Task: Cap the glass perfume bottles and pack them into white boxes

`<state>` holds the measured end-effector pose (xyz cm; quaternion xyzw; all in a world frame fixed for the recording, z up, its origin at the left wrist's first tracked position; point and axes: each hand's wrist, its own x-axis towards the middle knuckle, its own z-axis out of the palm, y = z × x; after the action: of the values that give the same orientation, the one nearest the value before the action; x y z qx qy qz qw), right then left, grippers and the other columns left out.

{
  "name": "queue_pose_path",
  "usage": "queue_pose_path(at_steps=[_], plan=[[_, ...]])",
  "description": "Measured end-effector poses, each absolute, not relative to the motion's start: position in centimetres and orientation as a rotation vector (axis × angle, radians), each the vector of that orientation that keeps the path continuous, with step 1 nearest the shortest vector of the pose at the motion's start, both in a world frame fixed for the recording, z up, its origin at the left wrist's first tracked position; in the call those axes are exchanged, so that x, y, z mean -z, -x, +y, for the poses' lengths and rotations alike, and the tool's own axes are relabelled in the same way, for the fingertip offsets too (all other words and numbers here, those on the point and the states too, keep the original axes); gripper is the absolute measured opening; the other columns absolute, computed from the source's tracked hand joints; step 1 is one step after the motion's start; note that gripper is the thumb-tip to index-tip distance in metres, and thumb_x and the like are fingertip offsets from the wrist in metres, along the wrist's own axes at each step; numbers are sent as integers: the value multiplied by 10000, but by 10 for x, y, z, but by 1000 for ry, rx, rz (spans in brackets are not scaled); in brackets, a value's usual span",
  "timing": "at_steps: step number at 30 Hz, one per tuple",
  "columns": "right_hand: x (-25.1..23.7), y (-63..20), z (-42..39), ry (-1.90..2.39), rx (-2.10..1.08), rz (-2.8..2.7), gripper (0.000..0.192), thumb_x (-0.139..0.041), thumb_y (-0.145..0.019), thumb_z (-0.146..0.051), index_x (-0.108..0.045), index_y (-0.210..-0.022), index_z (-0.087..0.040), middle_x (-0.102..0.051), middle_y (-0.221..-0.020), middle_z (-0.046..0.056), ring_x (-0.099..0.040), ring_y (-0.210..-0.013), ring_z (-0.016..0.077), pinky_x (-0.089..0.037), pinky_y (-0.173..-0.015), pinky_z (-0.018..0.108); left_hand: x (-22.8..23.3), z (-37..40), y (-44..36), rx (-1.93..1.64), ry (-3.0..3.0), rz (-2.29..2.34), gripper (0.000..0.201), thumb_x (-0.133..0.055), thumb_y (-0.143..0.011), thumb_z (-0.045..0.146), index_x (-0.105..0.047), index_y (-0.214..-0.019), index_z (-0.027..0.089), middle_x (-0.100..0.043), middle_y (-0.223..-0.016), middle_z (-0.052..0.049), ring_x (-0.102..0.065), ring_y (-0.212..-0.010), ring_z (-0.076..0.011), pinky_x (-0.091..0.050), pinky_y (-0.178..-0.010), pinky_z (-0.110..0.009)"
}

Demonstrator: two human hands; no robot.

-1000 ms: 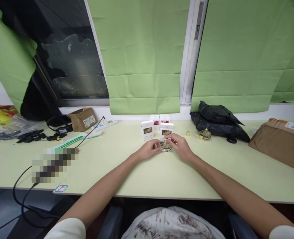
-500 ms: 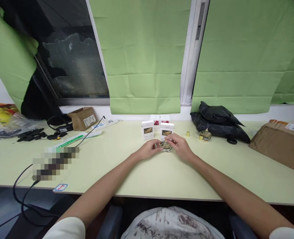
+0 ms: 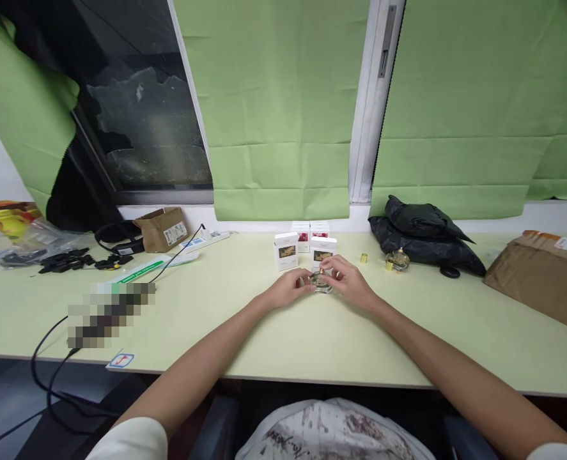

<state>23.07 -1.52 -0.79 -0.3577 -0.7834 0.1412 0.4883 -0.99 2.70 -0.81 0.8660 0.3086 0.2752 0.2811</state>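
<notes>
A small round glass bottle (image 3: 321, 282) with a gold neck and gold-brown contents sits on the table in front of me. My left hand (image 3: 290, 287) is closed around its left side, thumb at the front. My right hand (image 3: 348, 281) pinches at the gold neck on top, and its fingers partly cover the bottle. Whether a separate small part is between those fingertips I cannot tell. Just behind the bottle stand two white boxes: a left box (image 3: 286, 252) and a right box (image 3: 322, 248), each with a gold-brown picture.
White boxes with red pictures (image 3: 303, 235) stand farther back. To the right are a gold cap (image 3: 364, 258), a second round bottle (image 3: 398, 259), black plastic bags (image 3: 422, 236) and a cardboard parcel (image 3: 542, 275). An open carton (image 3: 161, 230), a power strip (image 3: 206, 239) and cables lie left.
My right fingers have shifted slightly on the bottle's neck. My left hand keeps its hold, and the whole view has moved a little.
</notes>
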Motion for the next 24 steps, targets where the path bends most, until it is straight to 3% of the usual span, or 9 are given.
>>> queue_pose_path(at_steps=[11,24], plan=[[9,-236,-10,869,-335,-1949,201,-649,-973,-378,-686,-1126,-253,-689,-1192,84,-665,-862,198,-529,-716,334,10,28,10,-748,-2344,832,438,-640,-941,584,-697,-1147,201,-693,-997,-47,-574,-752,-165,-465,-701,-298],[4,-237,-16,907,-273,-2019,220,-534,-1034,-356,-690,-1168,-279,-701,-1195,72,-674,-985,220,-543,-797,344,11,28,10,-754,-2335,840,428,-639,-941,586,-687,-1134,207,-689,-986,-38,-564,-733,-159,-464,-693,-298]])
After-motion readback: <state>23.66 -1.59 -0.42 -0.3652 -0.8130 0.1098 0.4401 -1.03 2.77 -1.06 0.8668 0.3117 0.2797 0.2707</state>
